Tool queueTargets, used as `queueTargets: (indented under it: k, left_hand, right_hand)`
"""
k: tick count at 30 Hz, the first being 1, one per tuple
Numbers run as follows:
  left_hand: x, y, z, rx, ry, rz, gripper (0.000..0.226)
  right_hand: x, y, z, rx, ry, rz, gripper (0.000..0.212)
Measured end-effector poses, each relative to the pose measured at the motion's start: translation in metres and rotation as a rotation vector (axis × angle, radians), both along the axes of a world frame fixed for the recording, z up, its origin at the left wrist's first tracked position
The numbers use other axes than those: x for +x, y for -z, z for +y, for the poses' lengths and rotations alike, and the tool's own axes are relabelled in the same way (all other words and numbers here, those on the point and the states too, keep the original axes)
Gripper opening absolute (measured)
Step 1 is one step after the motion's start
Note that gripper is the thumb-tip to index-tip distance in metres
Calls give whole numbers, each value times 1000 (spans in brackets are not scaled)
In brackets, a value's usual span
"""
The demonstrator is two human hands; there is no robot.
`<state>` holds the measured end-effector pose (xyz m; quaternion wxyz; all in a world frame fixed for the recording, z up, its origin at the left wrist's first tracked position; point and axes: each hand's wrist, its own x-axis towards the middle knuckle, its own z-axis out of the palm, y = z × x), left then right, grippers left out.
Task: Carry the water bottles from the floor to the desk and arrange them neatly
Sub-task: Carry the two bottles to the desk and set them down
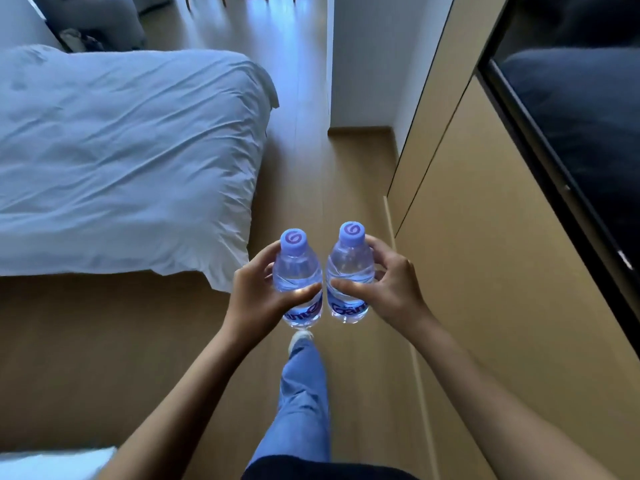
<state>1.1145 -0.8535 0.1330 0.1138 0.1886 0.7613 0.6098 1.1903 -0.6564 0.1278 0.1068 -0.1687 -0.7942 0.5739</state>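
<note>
Head cam looks down a narrow strip of wooden floor [311, 188] w/ a bed [121, 161] on the left, covered by a rumpled white duvet that hangs over its tan frame. On the right runs a tan wood cabinet wall [502, 271], w/ a dark glossy panel [571, 133] set in it at upper right. A white wall edge [363, 64] stands at the far end of the passage, floor going on past it to the left.

Person's leg in blue jeans [304, 393] steps fwd at bottom centre, light shoe [300, 339] at its tip, just below the bottles.

Both forearms reach in from the bottom corners. Left hand [256, 292] is wrapped round the left bottle [298, 282], thumb across the front above the label, fingers curled behind. Right hand [388, 285] grips the right bottle [349, 275] the same way, thumb across the front, fingers round the far side.

Both bottles are clear plastic, upright, held in the air above the floor at mid-frame, side by side & nearly touching; can't tell if they actually touch. Each has a lavender cap w/ a swirl logo & a blue-lettered label low on the body, partly hidden by the thumbs.
</note>
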Motion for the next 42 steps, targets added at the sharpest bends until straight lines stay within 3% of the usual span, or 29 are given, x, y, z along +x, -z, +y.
queueTargets:
  k: [19, 30, 42]
  left_hand:
    - [-423, 7, 145, -51, 39, 55, 61]
    - [-678, 3, 285, -35, -11, 58, 62]
    - [-931, 14, 359, -35, -46, 68, 63]
  right_hand:
    - [-412, 0, 141, -61, 78, -16, 66]
    - [-679, -10, 278, -32, 33, 25, 73]
    - [-933, 5, 358, -45, -22, 6, 75]
